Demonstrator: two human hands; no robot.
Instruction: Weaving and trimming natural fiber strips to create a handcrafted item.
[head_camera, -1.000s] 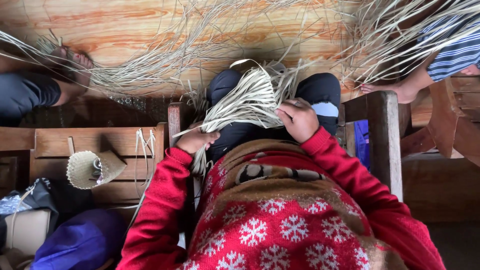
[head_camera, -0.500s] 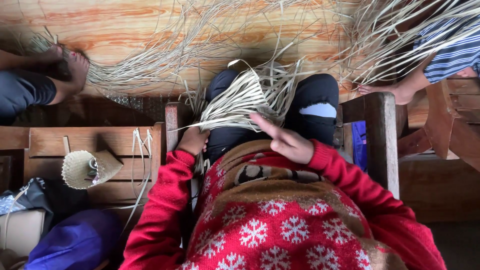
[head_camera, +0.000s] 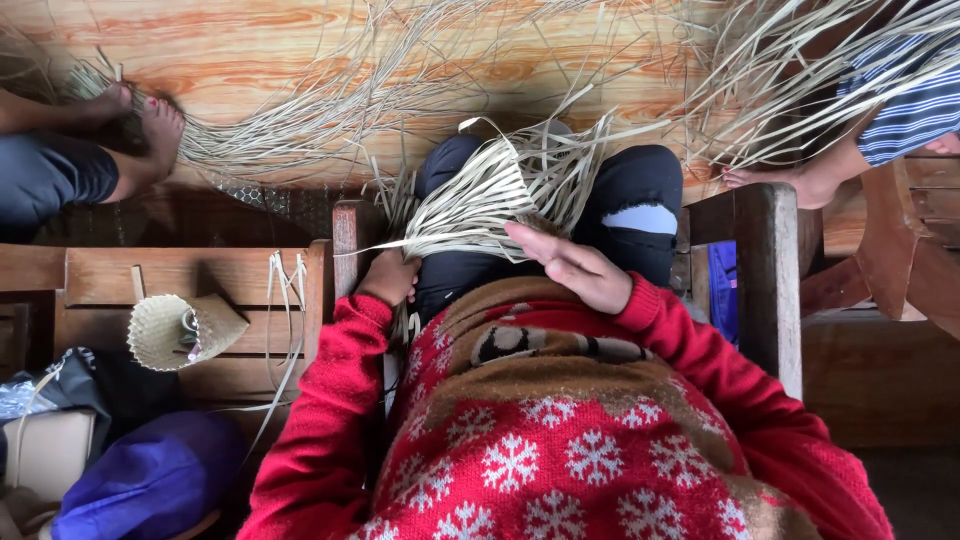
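The right hand lies open, fingers stretched flat across the near end of a bundle of pale straw strips resting on the person's lap, pressing rather than gripping. The left hand is curled closed around strips hanging at the lap's left side, beside the wooden chair arm. A small woven cone sits on the bench further left.

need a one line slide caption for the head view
Seated person in red sweater, left hand gripping pale straw strips on the lap, right hand flat across them, loose strands over wooden floor.
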